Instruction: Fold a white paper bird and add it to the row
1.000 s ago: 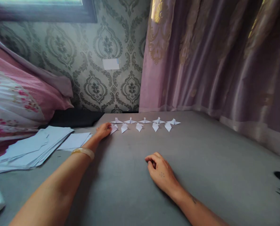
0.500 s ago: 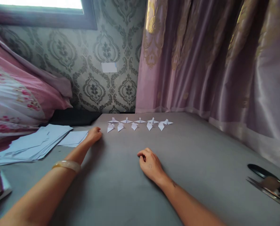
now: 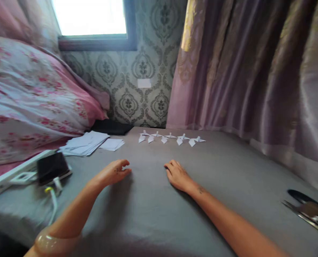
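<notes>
A row of several folded white paper birds (image 3: 171, 138) lies on the grey surface (image 3: 153, 214) near the far wall. My left hand (image 3: 113, 172) hovers low over the grey surface with loose, slightly apart fingers and holds nothing. My right hand (image 3: 178, 174) rests on the surface a little to the right, fingers lying flat and empty. Both hands are well short of the paper birds. A pale bangle (image 3: 54, 242) sits on my left forearm.
A stack of white paper sheets (image 3: 87, 142) lies at the left rear. A black phone (image 3: 52, 167) with a cable rests on a white power strip (image 3: 3, 180). Floral bedding (image 3: 27, 103) rises at the left, pink curtains (image 3: 241, 71) at the right. Scissors (image 3: 307, 210) lie at the right edge.
My left hand has drawn back from the leftmost paper bird toward me and now sits beside the right hand. The camera has turned left, showing the phone and window.
</notes>
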Demonstrator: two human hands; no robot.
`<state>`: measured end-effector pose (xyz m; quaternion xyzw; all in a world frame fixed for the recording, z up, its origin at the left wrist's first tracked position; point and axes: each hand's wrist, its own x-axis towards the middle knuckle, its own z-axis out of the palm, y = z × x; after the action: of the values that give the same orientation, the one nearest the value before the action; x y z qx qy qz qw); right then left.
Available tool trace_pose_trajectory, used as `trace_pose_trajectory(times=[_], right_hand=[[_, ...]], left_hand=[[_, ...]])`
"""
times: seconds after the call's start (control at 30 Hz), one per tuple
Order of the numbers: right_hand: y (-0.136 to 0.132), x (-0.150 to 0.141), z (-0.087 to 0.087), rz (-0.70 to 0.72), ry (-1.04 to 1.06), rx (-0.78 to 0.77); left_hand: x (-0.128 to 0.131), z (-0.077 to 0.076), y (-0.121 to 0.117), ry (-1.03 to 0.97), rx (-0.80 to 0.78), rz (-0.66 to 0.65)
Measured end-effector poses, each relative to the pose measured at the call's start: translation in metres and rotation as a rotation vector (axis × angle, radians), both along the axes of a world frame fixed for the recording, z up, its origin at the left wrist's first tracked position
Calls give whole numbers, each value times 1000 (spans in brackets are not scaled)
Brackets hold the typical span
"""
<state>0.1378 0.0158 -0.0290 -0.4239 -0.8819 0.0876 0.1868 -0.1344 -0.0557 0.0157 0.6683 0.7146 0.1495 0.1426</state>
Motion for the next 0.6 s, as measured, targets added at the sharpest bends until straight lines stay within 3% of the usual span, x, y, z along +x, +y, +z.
trace_pose_trajectory(times=[0.1,0.2,0.27,0.37,0.43,0.6], right_hand=[[-15,16,3,120,-58,28],[-34,37,-2,180,-65,33],[-50,53,-7,170,-73,18],[-76,77,-13,134,-117,-6],[-94,88,-12,119,-145,-14],[-130,92,12,152,-211,-56]], left_hand=[[-5,-3,-32,-39,97,61],[-22,-7,-50,-31,231,194],[-40,-6,-56,49,335,354],[-74,3,-62,228,471,735],[-98,9,-65,213,454,948],[-147,6,-54,-94,178,1097]])
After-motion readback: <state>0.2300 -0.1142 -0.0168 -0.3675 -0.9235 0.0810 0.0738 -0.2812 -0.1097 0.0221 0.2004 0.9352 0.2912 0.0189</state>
